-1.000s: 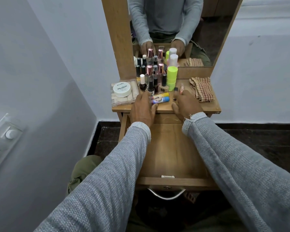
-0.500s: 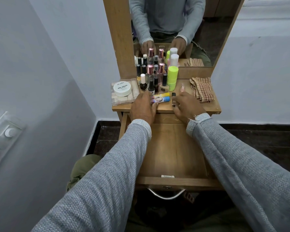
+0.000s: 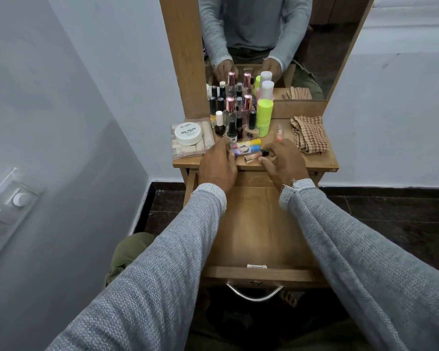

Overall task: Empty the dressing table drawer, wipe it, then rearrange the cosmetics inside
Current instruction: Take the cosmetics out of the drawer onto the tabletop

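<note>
Right hand [image 3: 284, 160] has dragged a small tube [image 3: 253, 156] toward the table [image 3: 319, 162] edge.
Its fingers pinch that tube; left hand [image 3: 217, 165] lies spread beside it.

A home bedroom corner: wooden dressing table [image 3: 314, 162] with mirror [image 3: 276, 41], cosmetics, wall switchboard [image 3: 5, 214]
</note>
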A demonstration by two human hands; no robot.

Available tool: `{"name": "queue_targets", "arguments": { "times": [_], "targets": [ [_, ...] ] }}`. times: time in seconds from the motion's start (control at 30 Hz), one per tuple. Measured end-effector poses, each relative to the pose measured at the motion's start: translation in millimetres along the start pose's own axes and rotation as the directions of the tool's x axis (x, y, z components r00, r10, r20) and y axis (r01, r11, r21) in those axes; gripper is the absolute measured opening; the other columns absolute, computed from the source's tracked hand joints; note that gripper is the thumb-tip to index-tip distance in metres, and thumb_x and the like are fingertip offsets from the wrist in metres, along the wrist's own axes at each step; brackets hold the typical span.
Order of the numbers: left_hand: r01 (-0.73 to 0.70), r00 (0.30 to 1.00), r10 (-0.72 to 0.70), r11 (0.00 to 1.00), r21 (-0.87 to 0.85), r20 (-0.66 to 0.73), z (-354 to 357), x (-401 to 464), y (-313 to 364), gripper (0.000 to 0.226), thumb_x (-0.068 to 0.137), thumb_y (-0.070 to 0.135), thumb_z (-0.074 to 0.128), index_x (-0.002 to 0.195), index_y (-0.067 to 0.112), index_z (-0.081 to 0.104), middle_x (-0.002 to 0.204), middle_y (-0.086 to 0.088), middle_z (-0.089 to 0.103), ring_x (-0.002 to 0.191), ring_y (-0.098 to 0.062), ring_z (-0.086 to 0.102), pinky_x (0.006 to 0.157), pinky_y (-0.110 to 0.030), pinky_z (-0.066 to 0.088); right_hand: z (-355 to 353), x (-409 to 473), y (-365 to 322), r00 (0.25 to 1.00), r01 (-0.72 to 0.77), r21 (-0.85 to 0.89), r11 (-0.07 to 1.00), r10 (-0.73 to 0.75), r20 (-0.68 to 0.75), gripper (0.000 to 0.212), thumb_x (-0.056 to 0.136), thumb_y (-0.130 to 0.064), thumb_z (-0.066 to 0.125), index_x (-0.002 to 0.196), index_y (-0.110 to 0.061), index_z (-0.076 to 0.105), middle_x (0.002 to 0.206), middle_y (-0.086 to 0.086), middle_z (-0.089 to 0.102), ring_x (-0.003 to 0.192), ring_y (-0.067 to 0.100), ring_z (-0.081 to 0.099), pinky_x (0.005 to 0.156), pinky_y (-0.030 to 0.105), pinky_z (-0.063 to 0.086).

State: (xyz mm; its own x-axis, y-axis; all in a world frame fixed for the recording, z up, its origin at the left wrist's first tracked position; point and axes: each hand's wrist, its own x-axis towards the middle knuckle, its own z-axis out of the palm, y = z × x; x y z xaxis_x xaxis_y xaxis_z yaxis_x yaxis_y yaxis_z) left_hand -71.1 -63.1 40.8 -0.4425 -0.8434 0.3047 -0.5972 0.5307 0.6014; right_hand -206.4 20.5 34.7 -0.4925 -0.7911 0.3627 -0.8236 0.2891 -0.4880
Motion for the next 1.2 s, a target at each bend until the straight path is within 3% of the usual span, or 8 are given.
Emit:
{"name": "queue_targets", "arguments": {
  "times": [0.17,0.33,0.5,0.6,0.77,0.93,1.1,1.2],
  "targets": [
    [0.007,1.0,-0.007,0.998,-0.055,0.001,5.4,-11.2,-1.0,0.03,0.095,0.011,0.05,0.125,0.014,0.051,0.113,-0.006,0.066,0.102,-0.023,0.062,0.087,-0.035,0.052,-5.4,3.4,2.0,0.992,-0.117,-0.065,0.991,0.119,0.03,0.035,0.085,-0.028,0.068,0.112,-0.006,0.064,0.106,0.013,0.059,0.097,0.026,0.055,0.078,0.029,0.041],
    [0.018,1.0,-0.018,0.991,-0.129,0.0,10.5,-21.0,-0.7,0.05,0.093,0.011,0.053,0.14,0.015,0.04,0.128,-0.005,0.06,0.113,-0.023,0.059,0.093,-0.033,0.048,-3.3,6.2,-5.4,0.986,-0.159,-0.07,0.985,0.162,0.045,0.036,0.08,-0.039,0.072,0.093,-0.006,0.068,0.092,0.01,0.063,0.081,0.02,0.054,0.068,0.027,0.04],
    [0.015,0.999,-0.014,0.999,-0.034,0.043,8.3,-21.6,4.9,0.058,0.094,0.012,0.049,0.146,0.017,0.027,0.114,-0.006,0.065,0.096,-0.026,0.063,0.071,-0.027,0.04,-2.2,9.1,-9.3,0.979,-0.196,-0.05,0.979,0.198,0.046,0.036,0.078,-0.041,0.073,0.081,-0.006,0.066,0.085,0.009,0.064,0.074,0.021,0.056,0.065,0.029,0.044],
    [0.013,0.999,-0.014,1.0,0.012,0.032,10.7,-20.5,7.5,0.061,0.094,0.012,0.049,0.148,0.014,0.022,0.119,-0.006,0.062,0.098,-0.025,0.062,0.072,-0.025,0.038,-1.4,9.5,-10.3,0.981,-0.185,-0.059,0.981,0.189,0.054,0.036,0.079,-0.041,0.072,0.081,-0.005,0.067,0.084,0.009,0.063,0.073,0.021,0.055,0.064,0.028,0.04],
    [0.034,0.998,-0.035,0.999,0.013,0.047,15.7,-19.6,9.0,0.066,0.093,0.013,0.051,0.15,0.012,0.017,0.118,-0.007,0.061,0.098,-0.025,0.062,0.077,-0.033,0.049,1.0,9.2,-8.1,0.984,-0.165,-0.076,0.983,0.169,0.057,0.035,0.08,-0.044,0.07,0.082,-0.008,0.068,0.087,0.009,0.063,0.074,0.019,0.053,0.063,0.026,0.036],
    [0.031,0.998,-0.031,0.999,-0.01,0.049,13.8,-19.3,6.7,0.066,0.093,0.012,0.05,0.15,0.013,0.016,0.118,-0.006,0.061,0.096,-0.025,0.062,0.071,-0.027,0.042,1.3,8.3,-6.3,0.984,-0.166,-0.077,0.983,0.17,0.058,0.035,0.08,-0.044,0.069,0.076,-0.009,0.066,0.084,0.008,0.062,0.072,0.018,0.051,0.062,0.026,0.034],
    [0.009,0.998,-0.007,1.0,-0.029,0.066,11.2,-21.6,5.0,0.068,0.092,0.01,0.049,0.151,0.015,0.016,0.131,-0.005,0.057,0.103,-0.024,0.062,0.074,-0.024,0.04,-2.4,3.8,-3.0,0.989,-0.136,-0.03,0.99,0.138,0.055,0.037,0.08,-0.039,0.071,0.098,-0.006,0.067,0.096,0.01,0.064,0.088,0.025,0.059,0.073,0.034,0.048],
    [0.018,0.997,-0.011,0.996,-0.092,0.082,7.5,-22.0,1.8,0.067,0.094,0.009,0.049,0.151,0.018,0.017,0.13,-0.007,0.059,0.103,-0.028,0.063,0.08,-0.027,0.043,-11.2,0.9,0.1,0.997,-0.077,-0.047,0.996,0.078,0.003,0.032,0.085,-0.034,0.066,0.105,-0.01,0.066,0.096,0.007,0.066,0.086,0.022,0.06,0.075,0.034,0.05]
  ]
}}
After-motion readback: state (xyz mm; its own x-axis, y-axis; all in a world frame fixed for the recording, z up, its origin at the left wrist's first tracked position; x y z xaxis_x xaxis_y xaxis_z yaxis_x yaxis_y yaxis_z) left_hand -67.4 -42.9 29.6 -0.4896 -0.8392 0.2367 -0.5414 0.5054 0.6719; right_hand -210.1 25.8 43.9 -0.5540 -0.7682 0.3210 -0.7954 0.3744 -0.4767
